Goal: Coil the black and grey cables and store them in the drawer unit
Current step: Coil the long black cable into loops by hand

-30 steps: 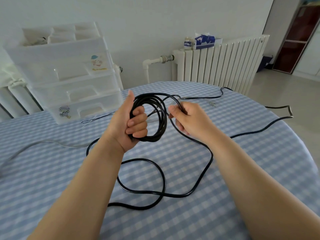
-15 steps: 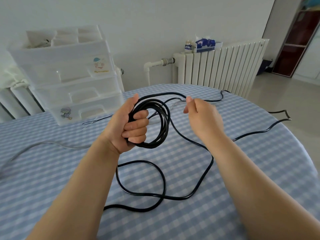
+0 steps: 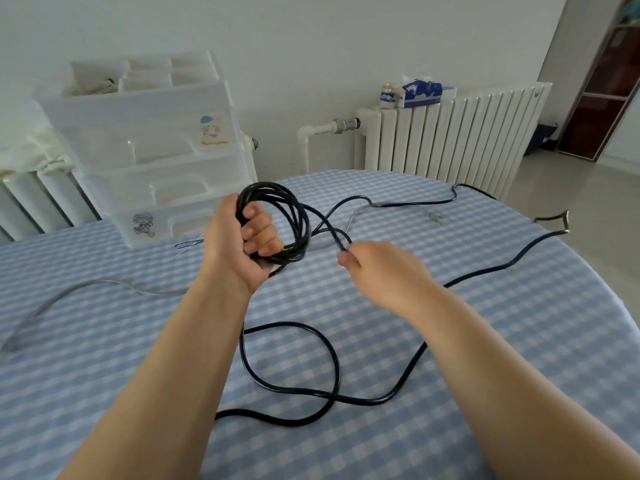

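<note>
My left hand grips a coil of several loops of the black cable, held upright above the table. Just to its right my right hand pinches a strand of the same cable that leads off the coil. The loose rest of the black cable lies in big loops on the cloth below my arms and trails off the right edge. A thin grey cable lies uncoiled on the left and continues behind the coil toward the back right. The translucent white drawer unit stands at the back left, drawers closed.
The round table has a blue checked cloth. A white radiator with a tissue pack and a small jar on top stands behind the table at the right. Another radiator is behind the drawer unit at the left.
My right hand moved down and right from beside the coil and now pinches a strand further along. My left hand lifted the coil slightly higher.
</note>
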A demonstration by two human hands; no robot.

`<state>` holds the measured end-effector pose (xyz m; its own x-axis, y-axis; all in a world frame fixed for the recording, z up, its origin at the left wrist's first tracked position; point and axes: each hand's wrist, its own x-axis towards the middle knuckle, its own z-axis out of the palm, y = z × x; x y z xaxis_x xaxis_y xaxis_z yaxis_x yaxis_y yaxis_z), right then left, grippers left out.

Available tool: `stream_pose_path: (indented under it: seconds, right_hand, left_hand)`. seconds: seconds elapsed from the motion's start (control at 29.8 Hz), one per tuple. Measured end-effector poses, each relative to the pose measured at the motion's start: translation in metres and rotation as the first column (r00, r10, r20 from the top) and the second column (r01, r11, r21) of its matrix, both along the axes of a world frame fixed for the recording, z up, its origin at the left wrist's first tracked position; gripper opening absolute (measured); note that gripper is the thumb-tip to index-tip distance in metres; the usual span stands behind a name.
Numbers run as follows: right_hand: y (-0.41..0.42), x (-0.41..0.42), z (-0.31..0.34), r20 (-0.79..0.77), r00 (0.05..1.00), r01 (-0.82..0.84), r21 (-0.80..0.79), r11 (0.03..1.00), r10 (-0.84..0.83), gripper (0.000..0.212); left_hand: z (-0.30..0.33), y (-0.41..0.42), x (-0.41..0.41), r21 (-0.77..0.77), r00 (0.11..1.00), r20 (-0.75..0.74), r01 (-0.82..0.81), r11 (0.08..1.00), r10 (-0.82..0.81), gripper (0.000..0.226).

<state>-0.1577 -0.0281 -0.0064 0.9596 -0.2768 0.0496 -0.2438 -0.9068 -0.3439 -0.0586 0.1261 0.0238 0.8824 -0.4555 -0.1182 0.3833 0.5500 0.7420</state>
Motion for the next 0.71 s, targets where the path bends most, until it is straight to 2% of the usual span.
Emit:
stream_pose_path:
  seconds: [0.07,0.1,0.17,0.27,0.34,0.44,0.5,0.6,0.71]
  right_hand:
    - [0.005,-0.002,-0.004,-0.026,0.997,-0.068,-0.078,0.995,0.066,0.026]
    - [0.008,-0.002,-0.006,-0.013,0.997,-0.08,-0.09,0.993,0.079,0.036]
    - [0.016,-0.001,-0.007,0.097,0.992,-0.073,-0.112,0.991,0.084,0.053]
    - [0.023,0.0,-0.007,0.298,0.95,-0.035,-0.195,0.98,0.093,0.046]
    - [0.025,0.0,-0.008,0.243,0.964,-0.047,-0.253,0.966,0.111,0.042]
    - [0.031,-0.003,-0.009,0.057,0.979,-0.167,-0.328,0.93,0.196,0.039]
    - [0.037,-0.004,-0.01,0.009,0.96,-0.261,-0.347,0.901,0.281,0.039]
    - [0.038,-0.005,-0.007,0.107,0.944,-0.257,-0.357,0.898,0.313,0.036]
    - [0.029,-0.006,-0.003,0.169,0.948,-0.202,-0.336,0.92,0.27,0.034]
  left_hand:
    - [-0.001,0.006,0.007,-0.052,0.988,-0.054,-0.146,0.988,0.143,0.034]
    - [-0.002,0.009,0.011,-0.083,0.975,-0.098,-0.21,0.974,0.202,0.033]
    - [-0.007,0.015,0.017,-0.132,0.934,-0.197,-0.326,0.936,0.297,0.032]
    - [-0.012,0.017,0.021,-0.147,0.88,-0.285,-0.431,0.89,0.379,0.031]
    - [-0.013,0.016,0.02,-0.141,0.872,-0.297,-0.443,0.885,0.39,0.031]
    - [-0.011,0.009,0.013,-0.084,0.884,-0.222,-0.438,0.895,0.411,0.032]
    - [-0.009,0.003,0.006,-0.01,0.893,-0.115,-0.439,0.898,0.435,0.032]
    - [-0.006,-0.003,0.002,0.143,0.898,0.044,-0.439,0.887,0.437,0.037]
    - [-0.005,-0.004,0.003,0.214,0.914,0.098,-0.406,0.888,0.395,0.043]
